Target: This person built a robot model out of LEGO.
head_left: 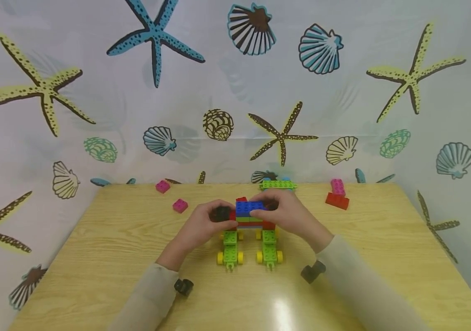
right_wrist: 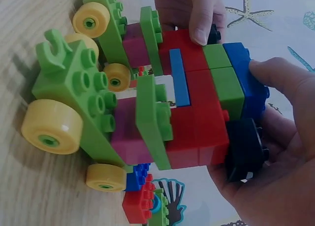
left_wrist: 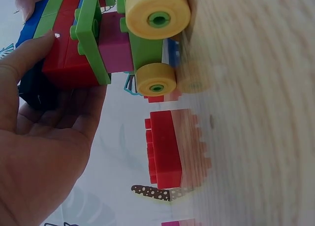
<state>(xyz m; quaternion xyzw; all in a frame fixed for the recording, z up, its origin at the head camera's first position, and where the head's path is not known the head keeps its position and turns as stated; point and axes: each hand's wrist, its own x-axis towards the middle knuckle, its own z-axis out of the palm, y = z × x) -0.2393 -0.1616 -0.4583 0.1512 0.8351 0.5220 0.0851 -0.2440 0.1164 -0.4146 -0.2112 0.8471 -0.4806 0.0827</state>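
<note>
A toy brick build stands mid-table on two green wheeled bases (head_left: 230,252) with yellow wheels (right_wrist: 52,126). Purple bricks (right_wrist: 129,132) and upright-edged green plates (right_wrist: 147,122) join them to red bricks (right_wrist: 206,105). Above these lie green bricks (right_wrist: 227,90) and a blue brick (head_left: 249,208) on top. My left hand (head_left: 202,225) grips the build's left side, thumb on red, beside a black brick (head_left: 222,213). With thumb against the blue brick, my right hand (head_left: 289,212) holds the right side, near another black brick (right_wrist: 243,149). Some right fingers are hidden behind the build.
Behind the build is another green wheeled base (head_left: 278,185) with blue wheels. Two pink bricks (head_left: 180,205) lie at the back left. Toward the back right, a red brick (head_left: 336,201) lies against a pink brick (head_left: 337,185). A shell-patterned cloth (head_left: 215,69) hangs behind the table.
</note>
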